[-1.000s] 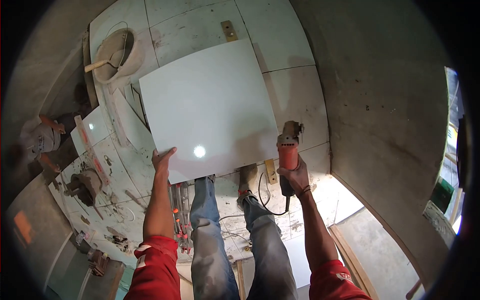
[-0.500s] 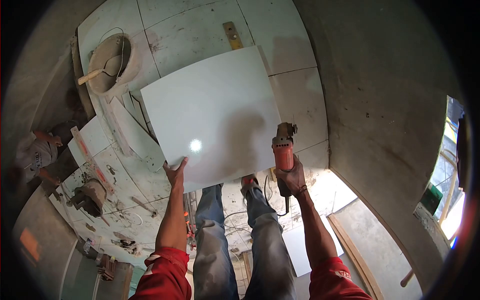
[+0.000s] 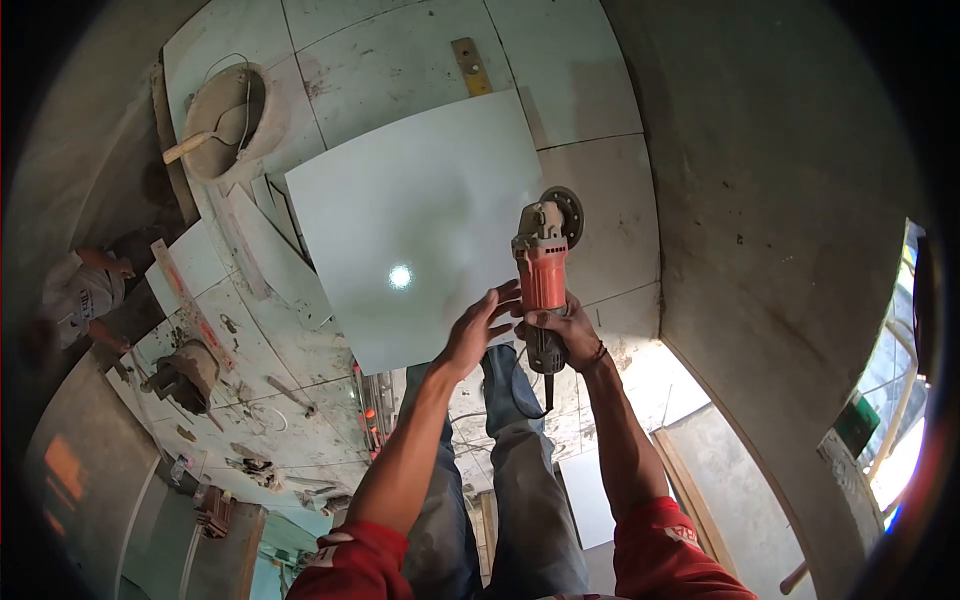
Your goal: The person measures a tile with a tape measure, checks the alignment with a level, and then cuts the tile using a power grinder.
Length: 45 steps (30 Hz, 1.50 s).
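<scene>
A red angle grinder (image 3: 543, 280) with a round disc (image 3: 566, 215) is raised over the right edge of a large white tile (image 3: 410, 220). My right hand (image 3: 568, 332) is wrapped round the grinder's rear body, its cord hanging below. Just left of the tool is my left hand (image 3: 480, 328), fingers spread and nothing held in it, the fingertips close to the red body. The white tile lies on the tiled floor in front of my legs, with a shiny light reflection on it.
A bucket (image 3: 225, 125) with a trowel (image 3: 190, 146) stands upper left. Beyond the tile lies a yellow level (image 3: 470, 68). A co-worker (image 3: 90, 295) is at the far left, near a small mortar-covered container (image 3: 187, 377). A wall (image 3: 760, 200) rises on the right.
My left hand has let go of the tile's near left corner and moved right to the grinder. The grinder has moved slightly up and left, its disc now turned into view.
</scene>
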Motion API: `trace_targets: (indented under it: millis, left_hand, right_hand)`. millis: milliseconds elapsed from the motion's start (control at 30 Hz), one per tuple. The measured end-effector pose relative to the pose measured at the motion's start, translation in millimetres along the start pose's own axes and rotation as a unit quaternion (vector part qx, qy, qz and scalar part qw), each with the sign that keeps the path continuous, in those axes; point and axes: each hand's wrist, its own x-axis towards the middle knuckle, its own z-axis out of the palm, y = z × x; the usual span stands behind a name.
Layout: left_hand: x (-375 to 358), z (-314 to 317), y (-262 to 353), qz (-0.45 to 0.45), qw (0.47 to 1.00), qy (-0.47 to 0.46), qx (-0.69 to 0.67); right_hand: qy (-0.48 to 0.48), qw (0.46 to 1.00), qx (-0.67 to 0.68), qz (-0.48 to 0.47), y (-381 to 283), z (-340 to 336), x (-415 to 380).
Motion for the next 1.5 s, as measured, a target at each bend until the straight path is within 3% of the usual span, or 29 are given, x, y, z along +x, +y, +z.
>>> trace_targets:
  millis: [33,67,167,233,333,633,800,933,1000,1033,1067,1100,1133,1167,1233,1400,1500]
  left_hand:
    - [6,7,6,-0.017,0.996,-0.072,-0.046]
    - [14,8,-3,-0.067,0.991,-0.059,-0.101]
    - [22,26,-4,-0.034,0.990,0.011,-0.135]
    - [16,35,3,0.022,0.982,-0.075,-0.170]
    - [11,37,8,0.024,0.983,-0.074,-0.169]
    - [13,30,-10,0.068,0.992,0.008,-0.109]
    - [25,22,-15,0.048,0.988,0.064,-0.129]
    - [11,35,17,0.006,0.991,0.036,-0.126]
    - [5,43,39,0.008,0.996,-0.001,-0.084]
    - [11,27,34,-0.016,0.997,0.075,0.011]
    - [21,-1,28,-0.041,0.982,0.149,0.105]
    - [37,-37,44,-0.061,0.933,0.170,0.313]
    - [51,-63,49,0.016,0.826,0.290,0.483]
    - [52,-63,80,0.050,0.727,0.344,0.592]
    - [73,-77,137,0.108,0.607,0.334,0.713]
    - [160,-129,234,0.037,0.489,0.280,0.825]
    - [183,-151,250,-0.029,0.514,0.250,0.820]
  right_hand:
    - [-0.018,0.999,0.037,0.008,-6,5,-6]
    - [-0.034,0.997,0.074,0.017,-10,8,-11]
    - [-0.049,0.999,0.000,0.006,-12,12,-22]
    - [-0.038,0.998,-0.043,-0.008,-22,24,-30]
    - [-0.031,0.998,-0.043,-0.025,-10,28,-26]
    - [-0.004,0.994,-0.102,-0.037,-5,40,-26]
    - [0.031,0.984,-0.157,-0.076,-13,50,-24]
    - [0.027,0.991,-0.126,-0.041,-20,55,-22]
    - [0.040,0.987,-0.138,-0.075,-28,58,-22]
    - [0.041,0.987,-0.137,-0.076,-28,54,-17]
    - [0.071,0.973,-0.190,-0.105,-26,47,-6]
    - [0.101,0.956,-0.242,-0.131,-22,39,6]
    - [0.132,0.937,-0.297,-0.129,-23,32,21]
    - [0.152,0.927,-0.316,-0.135,-32,32,32]
    - [0.171,0.916,-0.333,-0.141,-50,28,58]
    - [0.210,0.901,-0.353,-0.142,-63,12,135]
    - [0.211,0.892,-0.376,-0.135,-77,17,158]
